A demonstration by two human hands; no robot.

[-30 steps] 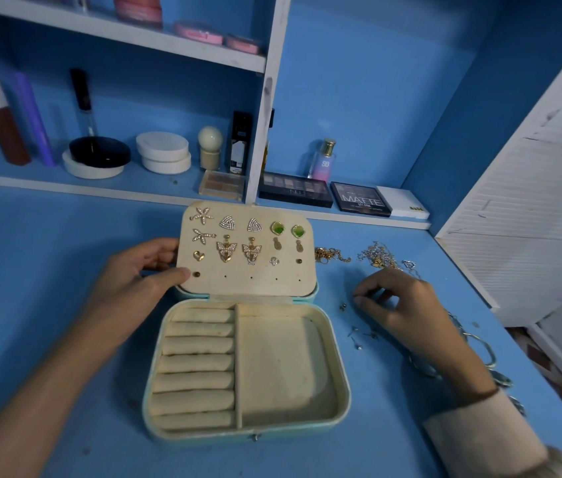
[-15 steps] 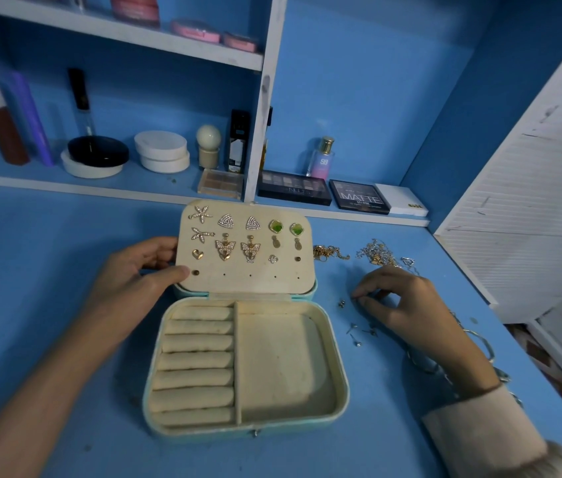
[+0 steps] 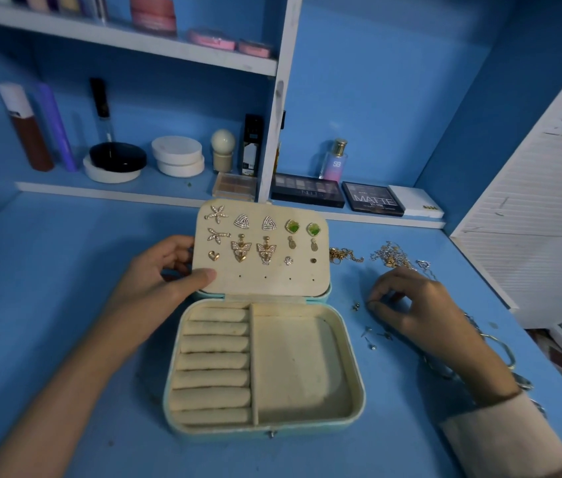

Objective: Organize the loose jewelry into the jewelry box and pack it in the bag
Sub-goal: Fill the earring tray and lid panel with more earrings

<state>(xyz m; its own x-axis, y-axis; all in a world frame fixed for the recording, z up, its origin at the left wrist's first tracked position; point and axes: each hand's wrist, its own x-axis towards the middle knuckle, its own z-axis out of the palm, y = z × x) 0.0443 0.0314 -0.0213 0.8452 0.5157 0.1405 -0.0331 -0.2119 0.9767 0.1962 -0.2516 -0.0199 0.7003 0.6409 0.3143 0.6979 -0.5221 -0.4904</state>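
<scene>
An open teal jewelry box point(image 3: 353, 405) with cream lining lies on the blue desk. Its raised earring panel point(image 3: 302, 282) carries several earrings in pairs. My left hand point(image 3: 159, 274) grips the panel's left edge, thumb on the front, fingers behind. My right hand point(image 3: 410, 305) rests on the desk right of the box, fingertips pinched together at a tiny piece I cannot make out. Small loose studs point(image 3: 372, 336) lie just below those fingertips. Tangled gold chains point(image 3: 390, 255) lie behind that hand. Bangles point(image 3: 503, 350) show partly under my right wrist.
The shelf behind holds makeup palettes point(image 3: 307, 191), a perfume bottle point(image 3: 334, 160), round compacts point(image 3: 176, 157) and tubes point(image 3: 28, 129). A white slatted panel point(image 3: 541, 208) borders the desk on the right. No bag is in view.
Both hands stay almost still. My right fingertips have closed a little over the small pieces on the desk. The view has shifted slightly.
</scene>
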